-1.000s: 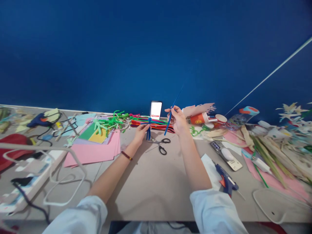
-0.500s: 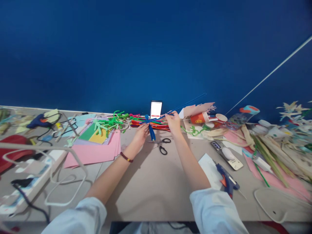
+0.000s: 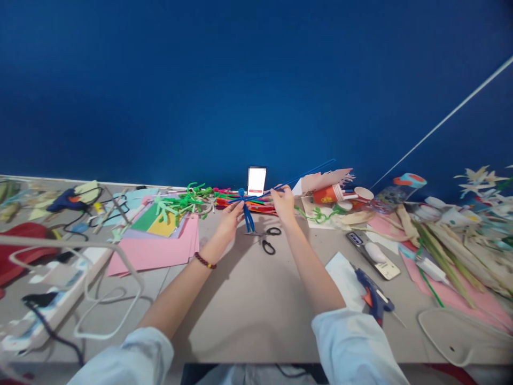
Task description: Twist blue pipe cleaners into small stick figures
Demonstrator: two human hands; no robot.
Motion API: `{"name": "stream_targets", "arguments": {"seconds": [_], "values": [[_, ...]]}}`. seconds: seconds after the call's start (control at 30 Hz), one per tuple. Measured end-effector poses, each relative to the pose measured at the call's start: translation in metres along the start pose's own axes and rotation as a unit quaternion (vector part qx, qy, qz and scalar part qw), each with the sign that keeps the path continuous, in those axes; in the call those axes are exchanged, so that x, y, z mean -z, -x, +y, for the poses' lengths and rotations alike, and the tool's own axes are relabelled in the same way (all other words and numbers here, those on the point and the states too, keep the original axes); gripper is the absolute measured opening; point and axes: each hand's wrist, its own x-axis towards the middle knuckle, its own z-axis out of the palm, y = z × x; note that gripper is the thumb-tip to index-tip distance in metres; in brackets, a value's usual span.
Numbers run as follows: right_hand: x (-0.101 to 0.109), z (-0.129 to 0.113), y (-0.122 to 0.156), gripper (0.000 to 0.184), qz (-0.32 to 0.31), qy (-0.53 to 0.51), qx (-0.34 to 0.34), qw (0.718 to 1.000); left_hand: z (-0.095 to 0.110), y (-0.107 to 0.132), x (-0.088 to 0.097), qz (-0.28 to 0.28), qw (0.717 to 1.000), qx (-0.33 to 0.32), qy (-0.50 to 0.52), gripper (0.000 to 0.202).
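Both hands pinching: left hand (image 3: 230,223), a blue pipe-cleaner figure (image 3: 245,213) (knotted head, dangling legs); right hand (image 3: 284,205), its long arm (image 3: 306,177).

Only one camera, worn on the person's head, looks forward and down from close above the table (image 3: 248,310) at the left hand (image 3: 230,223) and right hand (image 3: 284,206), with a blue wall (image 3: 256,85) behind

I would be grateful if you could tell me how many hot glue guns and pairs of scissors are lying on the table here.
Hot glue guns, one far left, one right: 2
Pairs of scissors: 1
Total: 3
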Motion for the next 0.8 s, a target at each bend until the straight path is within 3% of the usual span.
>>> {"name": "stream_targets", "arguments": {"seconds": [0.17, 0.3, 0.43, 0.53, 0.6, 0.67, 0.8], "values": [[0.001, 0.011, -0.004, 0.028, 0.021, 0.028, 0.021, 0.999, 0.0, -0.001, 0.0, 0.014, 1.0, -0.006, 0.001, 0.026], [0.004, 0.019, -0.009, 0.059, 0.109, 0.127, 0.082, 0.982, 0.001, -0.002, 0.001, 0.052, 0.998, -0.042, -0.012, 0.025], [0.007, 0.014, -0.006, 0.081, 0.211, 0.258, 0.122, 0.935, 0.003, -0.004, 0.004, 0.111, 0.991, -0.076, -0.023, 0.021], [0.006, 0.002, 0.006, 0.08, 0.252, 0.354, 0.226, 0.872, 0.006, -0.004, 0.003, 0.121, 0.989, -0.077, -0.024, 0.016], [0.003, -0.007, 0.016, 0.074, 0.237, 0.408, 0.293, 0.831, 0.008, -0.003, 0.002, 0.118, 0.99, -0.079, -0.021, 0.014], [-0.002, -0.013, 0.025, 0.054, 0.182, 0.442, 0.351, 0.805, 0.01, -0.001, -0.001, 0.109, 0.99, -0.088, -0.013, 0.014], [-0.015, -0.012, 0.034, 0.027, -0.056, 0.46, 0.425, 0.778, 0.011, 0.004, -0.006, 0.088, 0.99, -0.109, 0.009, 0.02]]}}
